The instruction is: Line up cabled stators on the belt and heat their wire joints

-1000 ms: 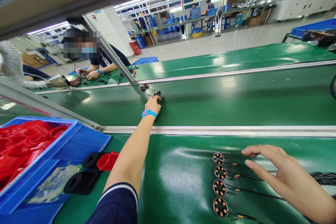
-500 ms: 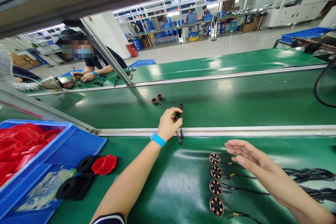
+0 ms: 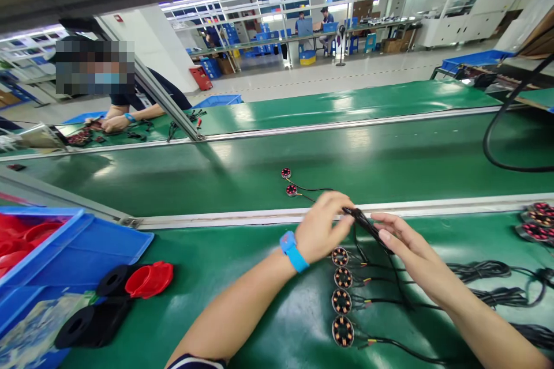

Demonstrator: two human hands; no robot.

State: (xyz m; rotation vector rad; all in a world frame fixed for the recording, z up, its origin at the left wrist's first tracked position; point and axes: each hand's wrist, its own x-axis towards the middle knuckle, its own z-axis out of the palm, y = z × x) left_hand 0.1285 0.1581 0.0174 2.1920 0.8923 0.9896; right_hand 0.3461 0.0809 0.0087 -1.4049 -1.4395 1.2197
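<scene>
Left hand [image 3: 322, 226], wearing a blue wristband [image 3: 294, 251], pinched the near end of a black lead bundle [image 3: 361, 218] between thumb and fingertips. Right hand [image 3: 409, 249] lay just beside it with fingers stretched out, touching the same bundle farther along; whether it clasped the leads could not be told. From the bundle, thin wires ran away from the hands to two small stators [image 3: 288, 181] lying on the conveyor belt [image 3: 389, 155] beyond the metal rail [image 3: 242, 219]. Directly below the hands stood a column of four copper-wound stators [image 3: 341, 294], their black cables [image 3: 489, 271] trailing to the right. More stators [image 3: 536, 225] lay far to the right.

Well to the left of the hands, a blue bin [image 3: 86, 242] held red moulded parts [image 3: 26, 236]. Just outside it lay a red cap [image 3: 149, 279] and two black rings [image 3: 95, 311].

Compared with half a second earlier, the left hand had drawn back across the rail, the two small stators had trailed nearer to the rail, and the right hand, previously hovering open, had met the bundle.
</scene>
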